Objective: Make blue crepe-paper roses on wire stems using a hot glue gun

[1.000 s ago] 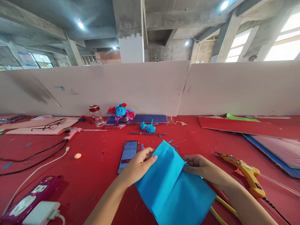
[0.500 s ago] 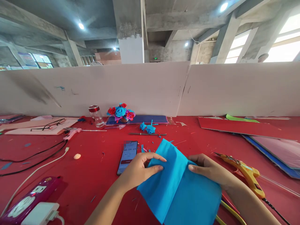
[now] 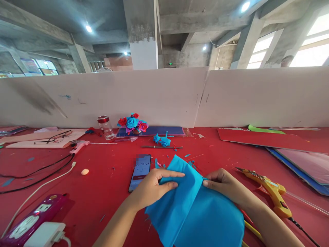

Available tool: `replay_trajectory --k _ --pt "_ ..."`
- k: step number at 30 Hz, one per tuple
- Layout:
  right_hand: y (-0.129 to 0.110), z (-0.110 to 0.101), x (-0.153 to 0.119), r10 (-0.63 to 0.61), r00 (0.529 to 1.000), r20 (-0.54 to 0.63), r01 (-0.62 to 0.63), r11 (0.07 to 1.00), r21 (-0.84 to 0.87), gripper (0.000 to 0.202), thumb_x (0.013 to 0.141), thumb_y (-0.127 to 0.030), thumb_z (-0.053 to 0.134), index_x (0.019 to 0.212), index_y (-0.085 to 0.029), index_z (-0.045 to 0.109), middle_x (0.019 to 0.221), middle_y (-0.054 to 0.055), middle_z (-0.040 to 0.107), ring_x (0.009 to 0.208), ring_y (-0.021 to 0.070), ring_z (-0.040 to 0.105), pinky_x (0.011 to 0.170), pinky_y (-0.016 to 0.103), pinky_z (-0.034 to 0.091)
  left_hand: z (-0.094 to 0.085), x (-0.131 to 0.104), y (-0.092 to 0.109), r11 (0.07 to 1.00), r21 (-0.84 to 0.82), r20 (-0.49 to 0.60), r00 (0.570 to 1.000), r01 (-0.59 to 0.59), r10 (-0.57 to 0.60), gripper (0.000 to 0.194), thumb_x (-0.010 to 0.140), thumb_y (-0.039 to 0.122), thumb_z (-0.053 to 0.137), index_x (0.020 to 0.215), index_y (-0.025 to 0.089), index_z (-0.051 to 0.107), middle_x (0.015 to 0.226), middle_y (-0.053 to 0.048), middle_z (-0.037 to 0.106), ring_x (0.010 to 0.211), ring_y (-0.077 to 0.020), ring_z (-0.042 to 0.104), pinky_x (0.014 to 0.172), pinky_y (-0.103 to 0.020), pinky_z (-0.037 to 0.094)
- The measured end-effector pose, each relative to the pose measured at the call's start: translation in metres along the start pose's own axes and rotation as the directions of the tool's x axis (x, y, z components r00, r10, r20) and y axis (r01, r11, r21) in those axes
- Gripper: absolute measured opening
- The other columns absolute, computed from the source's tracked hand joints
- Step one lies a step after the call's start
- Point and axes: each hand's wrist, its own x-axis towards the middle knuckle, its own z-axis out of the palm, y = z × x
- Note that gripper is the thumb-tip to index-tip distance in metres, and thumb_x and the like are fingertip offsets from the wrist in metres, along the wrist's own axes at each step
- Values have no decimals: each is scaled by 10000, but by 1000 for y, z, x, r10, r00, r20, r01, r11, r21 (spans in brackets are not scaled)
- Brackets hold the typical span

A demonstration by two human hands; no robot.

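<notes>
A sheet of bright blue fabric (image 3: pixel 208 216), with a folded-over strip along its left part, is held up between my two hands above the red table. My left hand (image 3: pixel 154 187) grips the folded flap near its left edge, thumb and fingers closed on it. At the top of the fold, my right hand (image 3: pixel 223 185) pinches the cloth between thumb and fingers. Partly hidden under the fabric at the lower right is a yellow-handled tool (image 3: pixel 253 231).
A phone (image 3: pixel 140 173) lies left of the fabric. To the right rests a yellow glue gun (image 3: pixel 269 192). Blue fabric flowers (image 3: pixel 164 140), a flower arrangement (image 3: pixel 133 123) and a glass jar (image 3: pixel 106 128) are behind. A purple power strip (image 3: pixel 33 219) is at lower left.
The fabric has shifted slightly left and its upper corner sits a little lower. My right hand has moved slightly left along with it. Both hands keep their hold.
</notes>
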Motion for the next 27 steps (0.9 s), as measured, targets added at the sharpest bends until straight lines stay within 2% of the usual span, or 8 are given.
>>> replay_trajectory --k 5,9,12,15,18,20,23,27 --pt "0 0 -1 3 1000 20 -3 1000 30 381 734 -470 630 550 -140 581 512 -26 508 484 92 434 485 232 363 -2 2 -6 999 -40 -54 998 -14 11 287 800 273 594 1078 314 649 1159 5 641 1092 -230 566 956 -376 426" --pt "-1 -3 -1 -12 992 123 7 999 38 394 765 -428 612 508 -152 496 525 -49 405 496 76 343 490 228 300 0 2 -8 999 -51 -14 1000 -2 1 295 788 271 613 1076 319 648 1131 12 657 1100 -225 564 962 -364 427" --pt "-2 -6 -2 -25 990 142 23 1000 12 412 765 -422 616 485 -151 481 522 -55 376 494 71 313 493 225 290 -1 2 -6 998 -65 12 1000 9 -8 309 783 280 618 1087 327 640 1167 22 636 1124 -226 547 967 -360 423" --pt "-5 -6 -4 6 996 90 -7 1000 15 362 765 -439 616 555 -146 581 523 -38 466 499 85 405 514 221 351 -4 1 -5 996 -82 27 999 34 -32 325 770 305 632 1095 324 638 1183 18 626 1141 -238 532 972 -371 413" --pt "-6 1 -6 37 999 27 -40 993 109 357 771 -506 579 832 -170 683 727 26 652 689 164 591 653 267 464 -2 1 -3 995 -82 79 995 61 -55 399 702 330 699 1097 321 638 1165 10 638 1136 -258 534 977 -388 400" --pt "-5 6 -4 37 995 93 -51 987 150 394 746 -514 604 910 -166 688 827 56 690 794 211 632 737 321 489 1 1 -3 996 -65 117 991 69 -61 456 645 340 744 1089 324 642 1174 9 633 1145 -269 526 987 -396 384" --pt "-3 11 -1 74 979 191 -104 982 155 359 670 -438 707 858 -132 701 810 69 712 776 241 660 737 363 506 4 1 -3 993 -65 143 986 94 -84 504 606 338 768 1093 327 638 1196 5 618 1155 -279 516 980 -407 384" --pt "-3 8 1 143 984 102 -155 981 119 299 625 -391 750 750 -124 702 748 52 715 705 217 663 676 327 513 0 0 -4 989 -74 146 982 128 -116 469 651 315 731 1107 345 624 1205 16 612 1138 -270 530 949 -393 408"
